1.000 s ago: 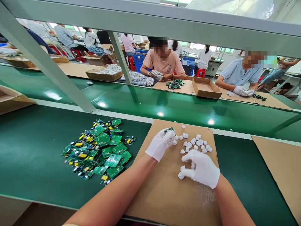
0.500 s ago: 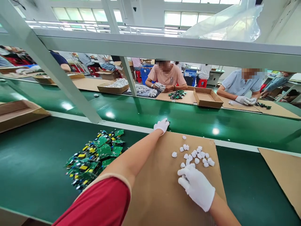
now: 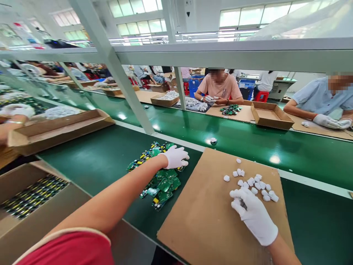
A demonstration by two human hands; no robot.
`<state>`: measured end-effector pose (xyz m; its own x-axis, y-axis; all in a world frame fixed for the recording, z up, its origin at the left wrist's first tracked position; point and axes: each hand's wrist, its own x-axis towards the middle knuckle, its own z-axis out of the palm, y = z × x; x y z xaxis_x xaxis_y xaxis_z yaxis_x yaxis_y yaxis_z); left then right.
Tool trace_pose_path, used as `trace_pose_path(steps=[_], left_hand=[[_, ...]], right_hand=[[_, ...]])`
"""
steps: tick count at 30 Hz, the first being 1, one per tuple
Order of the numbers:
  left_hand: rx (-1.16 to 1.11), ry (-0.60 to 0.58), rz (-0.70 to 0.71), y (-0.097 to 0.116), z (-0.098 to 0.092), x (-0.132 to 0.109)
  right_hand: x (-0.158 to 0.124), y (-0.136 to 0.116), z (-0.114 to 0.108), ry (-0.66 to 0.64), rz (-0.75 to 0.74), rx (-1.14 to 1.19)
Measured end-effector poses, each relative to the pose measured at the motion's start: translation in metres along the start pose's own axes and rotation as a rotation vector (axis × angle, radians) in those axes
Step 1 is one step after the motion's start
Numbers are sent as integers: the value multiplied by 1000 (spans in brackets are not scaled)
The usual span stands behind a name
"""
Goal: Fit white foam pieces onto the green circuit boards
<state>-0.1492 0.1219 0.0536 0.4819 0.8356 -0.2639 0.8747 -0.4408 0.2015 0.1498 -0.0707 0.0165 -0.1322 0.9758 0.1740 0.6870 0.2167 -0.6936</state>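
My left hand [image 3: 176,157], in a white glove, lies over the upper right of a pile of green circuit boards [image 3: 165,180] with yellow parts. Its fingers are spread, and their contact with the boards underneath is partly hidden. Gloved in white too, my right hand [image 3: 255,217] hovers at the near side of a scatter of small white lumps [image 3: 250,181] on a cardboard sheet [image 3: 204,206]. Its thumb and forefinger are curved with a gap between them. A small board topped with a white lump [image 3: 213,141] sits alone on the green belt.
A white rail and slanted post [image 3: 124,73] cross in front. At left are a long cardboard tray [image 3: 63,129] and a box of rowed boards [image 3: 35,195]. A co-worker's gloved hand [image 3: 18,109] shows far left. Two people work across the green belt [image 3: 248,143].
My left hand has let go of a small board on the belt and come back left to the pile. The view has turned left. My right hand stays by the white lumps.
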Motion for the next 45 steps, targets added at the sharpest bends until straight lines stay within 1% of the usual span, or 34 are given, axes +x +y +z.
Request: trace_pose_path(steps=[1, 3, 5, 6, 8, 10, 13, 14, 15, 16, 17, 18, 19, 20, 21, 22, 23, 24, 25, 27, 28, 29, 31, 32, 33, 34, 37, 38, 39, 40, 42, 43, 44, 45], left_hand=[[24, -3, -16, -6, 2, -11], [56, 1, -43, -13, 8, -26], [68, 20, -63, -15, 15, -30], [68, 33, -71, -15, 18, -29], [59, 72, -82, -14, 21, -25], [35, 128, -88, -13, 21, -20], [-20, 228, -105, -3, 17, -14], [-112, 283, -106, 6, 17, -13], [-279, 345, -97, 18, 17, -11], [-516, 395, -73, 33, 18, -10], [-834, 432, -30, 50, 20, -10], [-1165, 417, 20, 69, 23, -9], [-1437, 335, 78, 88, 27, -9], [-1671, 268, 99, 106, 33, -9], [-1858, 194, 110, 121, 40, -9], [-1994, 128, 112, 132, 47, -7], [-2094, 97, 97, 139, 54, -6], [-2161, 80, 80, 142, 62, -3], [-2207, 80, 62, 142, 69, 0], [-2277, 84, 24, 136, 80, 6], [-2307, 76, 6, 131, 84, 8], [-2333, 65, -11, 127, 86, 10], [-2369, 42, -38, 122, 88, 12], [-2374, 33, -41, 122, 87, 12], [-2376, 25, -37, 122, 86, 12], [-2377, 14, -27, 122, 85, 11], [-2374, -4, -5, 124, 84, 10], [-2374, -4, -8, 125, 83, 10], [-2374, -5, -14, 125, 83, 10], [-2372, -6, -21, 125, 83, 10], [-2368, -8, -30, 125, 83, 10], [-2364, -3, -30, 125, 82, 10], [-2357, 3, -27, 126, 82, 10], [-2347, 14, -22, 127, 82, 9]], right_hand=[[0, 1, 2, 16, 7, 29], [-1, 2, 5, -4, 51, 79], [-2, 4, 7, -31, 96, 125], [-1, 5, 8, -24, 104, 145], [0, 7, 8, 31, 66, 153], [2, 9, 6, 73, -21, 130], [3, 7, 6, 65, -124, 15], [2, 4, 8, 50, -147, -48], [1, -1, 12, 18, -179, -127], [0, -6, 17, -30, -213, -213], [-2, -13, 23, -99, -251, -295], [-4, -19, 29, -190, -291, -367], [-6, -25, 34, -275, -318, -412], [-7, -30, 39, -358, -356, -427], [-7, -33, 42, -432, -401, -421], [-7, -35, 43, -480, -427, -411], [-6, -35, 43, -500, -424, -411], [-4, -33, 42, -493, -388, -430], [-3, -31, 41, -461, -320, -465], [-3, -29, 38, -396, -186, -528], [-4, -30, 38, -397, -174, -524], [-7, -32, 38, -434, -216, -491], [-10, -38, 39, -572, -383, -389], [-11, -40, 40, -624, -439, -358], [-10, -40, 40, -640, -443, -359], [-7, -38, 40, -614, -401, -388], [-1, -30, 41, -423, -158, -526], [-1, -28, 42, -386, -119, -544], [-1, -28, 43, -387, -125, -537], [-2, -30, 43, -420, -172, -506], [-4, -34, 44, -547, -325, -406], [-4, -35, 43, -580, -351, -386], [-3, -35, 41, -573, -316, -404], [-2, -34, 40, -537, -246, -445]])
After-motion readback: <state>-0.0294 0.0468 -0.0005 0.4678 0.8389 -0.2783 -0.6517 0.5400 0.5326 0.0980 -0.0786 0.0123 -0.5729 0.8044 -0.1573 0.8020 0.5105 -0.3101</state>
